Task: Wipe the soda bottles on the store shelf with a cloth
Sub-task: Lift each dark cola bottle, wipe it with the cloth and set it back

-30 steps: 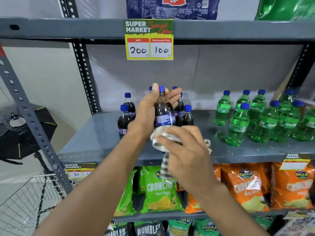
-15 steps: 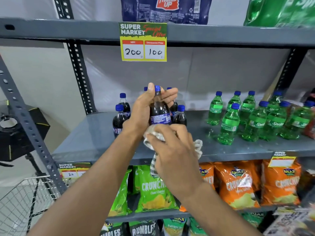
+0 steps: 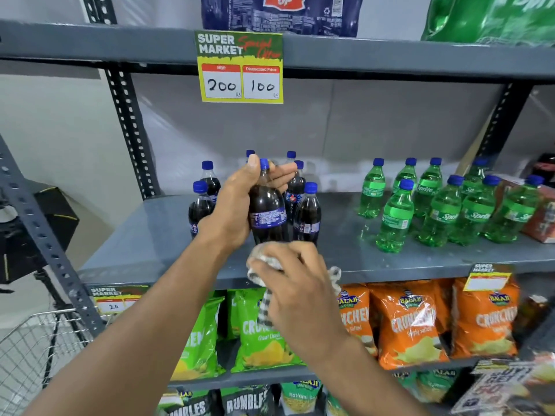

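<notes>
My left hand (image 3: 237, 205) grips a dark cola bottle (image 3: 267, 216) with a blue cap around its neck and shoulder, holding it upright in front of the grey shelf (image 3: 144, 235). My right hand (image 3: 300, 283) is closed on a white checked cloth (image 3: 264, 262), pressed against the bottle's base; a strip of cloth hangs below. Several more cola bottles (image 3: 306, 217) stand behind on the shelf. Several green Sprite bottles (image 3: 393, 217) stand to the right.
A yellow price tag (image 3: 240, 67) hangs from the upper shelf edge. Green and orange chip bags (image 3: 405, 322) fill the shelf below. A perforated steel upright (image 3: 129, 124) stands at the left, and a wire basket (image 3: 33, 349) is at the lower left.
The cloth in my right hand has slid from the lower body down under the bottle's base. The view has shifted slightly; my left hand keeps its grip.
</notes>
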{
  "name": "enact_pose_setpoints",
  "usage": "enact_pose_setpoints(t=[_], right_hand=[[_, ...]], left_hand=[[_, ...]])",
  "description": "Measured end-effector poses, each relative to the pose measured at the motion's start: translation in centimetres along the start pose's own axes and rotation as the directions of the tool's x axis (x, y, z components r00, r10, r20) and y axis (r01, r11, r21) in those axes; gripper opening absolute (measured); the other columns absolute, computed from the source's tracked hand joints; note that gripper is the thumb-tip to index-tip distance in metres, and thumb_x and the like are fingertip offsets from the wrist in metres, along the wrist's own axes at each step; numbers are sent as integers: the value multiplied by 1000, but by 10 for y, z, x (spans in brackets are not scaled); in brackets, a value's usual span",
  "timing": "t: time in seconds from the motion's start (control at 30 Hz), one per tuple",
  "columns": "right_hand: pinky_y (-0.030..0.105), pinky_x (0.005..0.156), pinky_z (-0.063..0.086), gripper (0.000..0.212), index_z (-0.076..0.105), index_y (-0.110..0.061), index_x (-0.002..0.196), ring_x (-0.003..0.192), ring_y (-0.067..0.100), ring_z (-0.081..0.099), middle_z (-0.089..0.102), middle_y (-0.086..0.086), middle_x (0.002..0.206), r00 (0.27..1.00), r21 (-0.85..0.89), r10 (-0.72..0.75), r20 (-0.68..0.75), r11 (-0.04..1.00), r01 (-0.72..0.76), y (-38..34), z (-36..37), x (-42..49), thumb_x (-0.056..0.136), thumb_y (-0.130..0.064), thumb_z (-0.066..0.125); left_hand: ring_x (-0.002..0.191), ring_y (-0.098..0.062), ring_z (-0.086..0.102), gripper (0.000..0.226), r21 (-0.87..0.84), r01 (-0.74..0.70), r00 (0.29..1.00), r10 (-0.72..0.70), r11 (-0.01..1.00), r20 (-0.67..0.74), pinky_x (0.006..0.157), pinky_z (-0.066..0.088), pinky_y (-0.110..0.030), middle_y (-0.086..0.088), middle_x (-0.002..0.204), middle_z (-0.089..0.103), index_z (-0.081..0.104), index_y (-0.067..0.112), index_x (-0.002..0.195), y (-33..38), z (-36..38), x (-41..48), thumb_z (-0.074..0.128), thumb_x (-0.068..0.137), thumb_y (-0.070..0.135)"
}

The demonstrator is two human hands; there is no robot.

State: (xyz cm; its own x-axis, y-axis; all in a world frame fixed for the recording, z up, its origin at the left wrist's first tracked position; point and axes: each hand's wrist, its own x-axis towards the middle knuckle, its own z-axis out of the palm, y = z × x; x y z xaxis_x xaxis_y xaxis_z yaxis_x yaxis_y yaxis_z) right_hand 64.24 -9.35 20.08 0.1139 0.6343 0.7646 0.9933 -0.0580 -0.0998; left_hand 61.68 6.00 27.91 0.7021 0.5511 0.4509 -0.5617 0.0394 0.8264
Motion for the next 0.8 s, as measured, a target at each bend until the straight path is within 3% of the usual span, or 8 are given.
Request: enact_pose_setpoints(t=[0.1,0.27,0.37,0.43,0.57,0.63,0.7,0.8], right_hand=[[37,86,51,51,73,-22,108,99,23,52,64,-9,120,999,92,36,30,995,-39,13,9,-11,72,1,45],[7,97,35,65,76,-24,107,105,13,46,57,-17,113,976,217,212,-43,956,-198,38,11,-21,66,18,49],[7,97,36,74,77,-25,108,107,17,52,55,-21,109,953,295,299,-48,916,-272,54,9,-28,64,28,51],[9,93,39,77,77,-29,108,109,17,55,58,-21,110,932,364,361,-29,872,-327,65,7,-32,67,31,52],[13,71,40,74,78,-33,102,99,13,60,61,-22,112,880,493,472,53,754,-434,79,-2,-38,75,29,49],[10,70,41,74,78,-34,100,99,13,61,61,-19,112,872,516,487,53,734,-442,82,-7,-40,75,29,50],[14,72,43,76,77,-37,99,100,15,61,62,-15,112,870,522,491,36,734,-436,84,-9,-42,74,30,50],[22,77,48,85,74,-48,96,106,10,60,62,-17,112,859,519,511,28,727,-450,85,-11,-45,73,30,50]], left_hand=[[120,-21,65,40,223,2,1000,2,975,-18,99,50,-38,-10,124,72,59,7,106,-4,-9,1,33,107,38],[130,-9,54,29,565,44,998,-6,824,-69,115,33,-49,8,131,67,66,48,94,-22,-32,6,38,103,48],[134,-10,46,27,665,107,990,-19,739,-139,118,29,-42,11,134,61,62,38,110,-35,-41,10,36,105,43],[130,-12,48,32,680,133,983,-8,721,-184,110,34,-33,14,125,61,60,25,121,-40,-45,11,35,107,38],[112,-13,54,34,712,141,975,28,688,-220,86,39,-21,2,118,63,59,22,124,-44,-48,12,34,107,37],[93,-14,56,34,743,129,975,55,657,-217,78,43,-24,-7,107,65,57,20,123,-46,-48,15,35,106,39],[77,-14,52,35,773,120,972,86,623,-220,72,42,-26,-2,91,61,56,19,124,-48,-47,17,35,106,39],[61,-9,44,33,795,91,968,133,600,-212,65,42,-28,0,82,56,54,16,125,-50,-48,15,35,106,36]])
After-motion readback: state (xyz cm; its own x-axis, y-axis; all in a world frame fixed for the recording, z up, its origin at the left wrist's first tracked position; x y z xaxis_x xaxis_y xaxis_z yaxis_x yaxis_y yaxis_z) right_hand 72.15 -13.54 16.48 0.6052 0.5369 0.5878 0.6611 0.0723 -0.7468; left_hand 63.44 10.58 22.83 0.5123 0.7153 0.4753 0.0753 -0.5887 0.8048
